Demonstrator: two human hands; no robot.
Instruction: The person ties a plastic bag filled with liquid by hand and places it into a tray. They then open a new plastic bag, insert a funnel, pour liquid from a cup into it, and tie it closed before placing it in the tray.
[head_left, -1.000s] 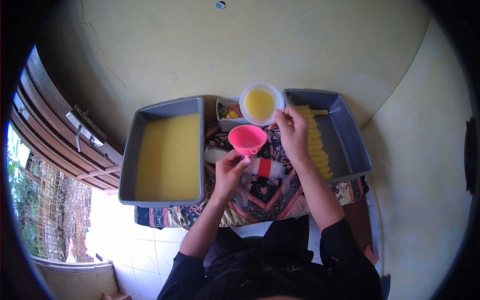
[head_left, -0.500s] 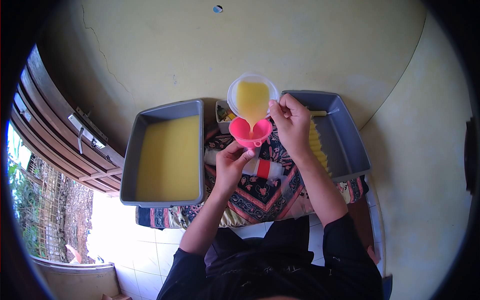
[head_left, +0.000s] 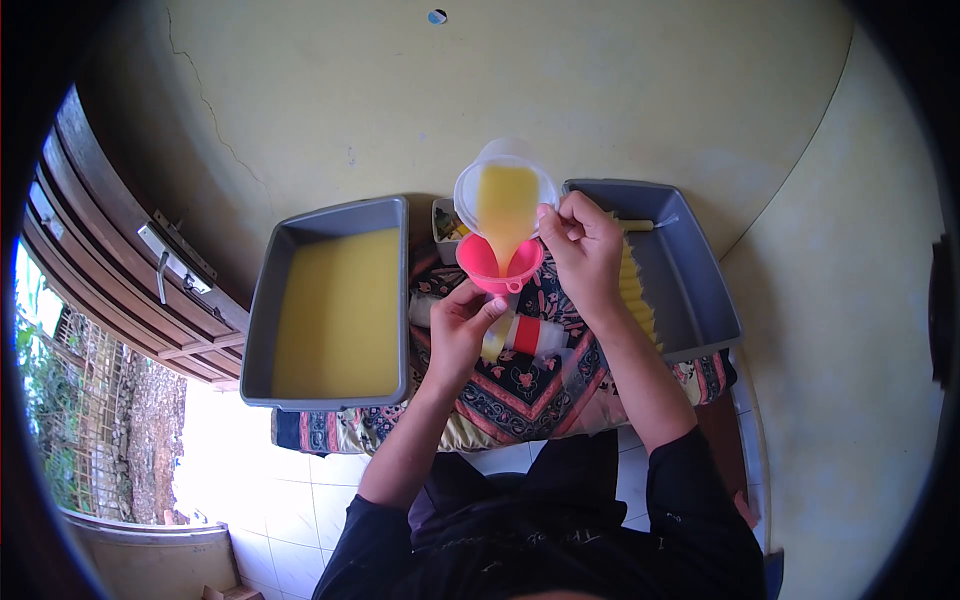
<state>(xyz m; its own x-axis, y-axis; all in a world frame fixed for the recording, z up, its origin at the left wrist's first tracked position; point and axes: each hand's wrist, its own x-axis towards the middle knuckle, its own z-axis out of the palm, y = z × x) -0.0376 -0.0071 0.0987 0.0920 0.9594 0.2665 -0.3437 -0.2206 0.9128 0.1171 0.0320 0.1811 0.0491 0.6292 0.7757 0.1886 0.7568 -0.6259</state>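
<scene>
Patterned cloth (head_left: 525,385) beneath, pale wall (head_left: 600,90) behind. Left hand (head_left: 460,328): fingers closed round the neck of an upright pink funnel (head_left: 482,275); right hand (head_left: 584,245): thumb and fingers pinched on the rim of a tilted translucent cup (head_left: 505,152), just above the funnel, yellow liquid (head_left: 508,195) running down into it. Farther out, red-banded roll (head_left: 535,336) on the cloth, grey tub of yellow liquid (head_left: 403,300) to the left, second grey tub (head_left: 695,290) right, yellow sticks (head_left: 634,300) lined up inside.
</scene>
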